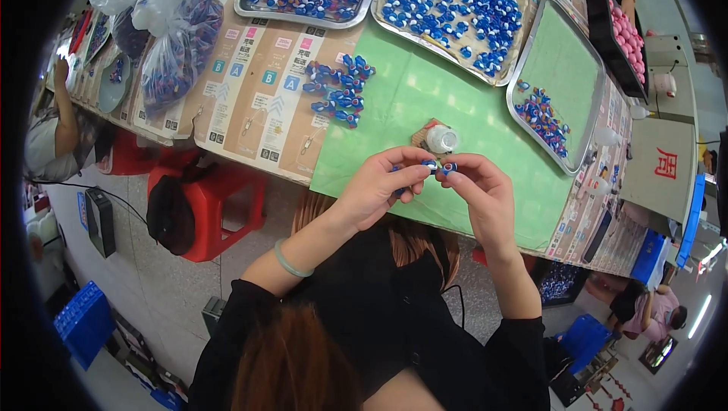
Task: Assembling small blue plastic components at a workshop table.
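Note:
My left hand [385, 186] and my right hand [483, 192] meet over the near part of the green sheet [394, 100]. Between the left fingertips is a small blue-and-white plastic piece [430, 166]. The right fingers pinch another small blue piece [448, 169] with a reddish spot, close against the first. Whether the two are joined I cannot tell. Just beyond my fingers stands a small white-capped bottle [441, 139] on a brown scrap. Up and to the left, several blue pieces [345, 92] lie in rows on the sheet.
Metal trays [369, 9] of blue pieces line the far side; a green-lined tray [588, 81] holds more at right. Beyond it is a black crate [603, 17] of pink pieces. A filled plastic bag [178, 62] and red stool [220, 210] are left. Other people work nearby.

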### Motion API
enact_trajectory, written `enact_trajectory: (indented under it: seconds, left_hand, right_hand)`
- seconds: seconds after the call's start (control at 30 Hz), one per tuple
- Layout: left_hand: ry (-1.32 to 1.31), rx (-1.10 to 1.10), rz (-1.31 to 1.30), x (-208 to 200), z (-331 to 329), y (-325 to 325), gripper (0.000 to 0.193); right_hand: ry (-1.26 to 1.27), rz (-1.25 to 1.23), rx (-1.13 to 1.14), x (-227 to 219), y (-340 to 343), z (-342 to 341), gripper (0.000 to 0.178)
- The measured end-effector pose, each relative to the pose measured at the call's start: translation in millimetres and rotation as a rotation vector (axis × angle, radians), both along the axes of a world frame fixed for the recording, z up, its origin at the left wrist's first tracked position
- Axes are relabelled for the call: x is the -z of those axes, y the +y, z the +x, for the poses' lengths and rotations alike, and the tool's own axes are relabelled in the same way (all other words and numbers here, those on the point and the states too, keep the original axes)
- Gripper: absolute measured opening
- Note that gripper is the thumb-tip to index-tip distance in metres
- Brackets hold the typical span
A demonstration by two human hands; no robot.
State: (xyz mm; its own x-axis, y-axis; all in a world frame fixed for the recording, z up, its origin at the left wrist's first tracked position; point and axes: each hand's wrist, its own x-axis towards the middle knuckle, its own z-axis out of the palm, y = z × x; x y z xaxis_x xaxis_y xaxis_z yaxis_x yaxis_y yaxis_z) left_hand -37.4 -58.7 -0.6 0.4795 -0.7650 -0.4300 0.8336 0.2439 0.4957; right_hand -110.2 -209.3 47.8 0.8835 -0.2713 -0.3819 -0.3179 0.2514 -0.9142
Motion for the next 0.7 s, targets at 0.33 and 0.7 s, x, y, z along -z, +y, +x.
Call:
enact_trajectory:
  seconds: [0.33,0.7]
  left_hand:
    - [-0.589,-0.041,0.279,-12.5,-10.0,-1.1,0.013]
    - [-0.75,0.12,0.471,-9.9,4.8,19.2,0.017]
  right_hand:
    - [-0.165,-0.376,0.007,6.8,7.3,-14.2,0.014]
    - [-0.209,-0.662,-0.207,2.3,-2.0,-12.8,0.025]
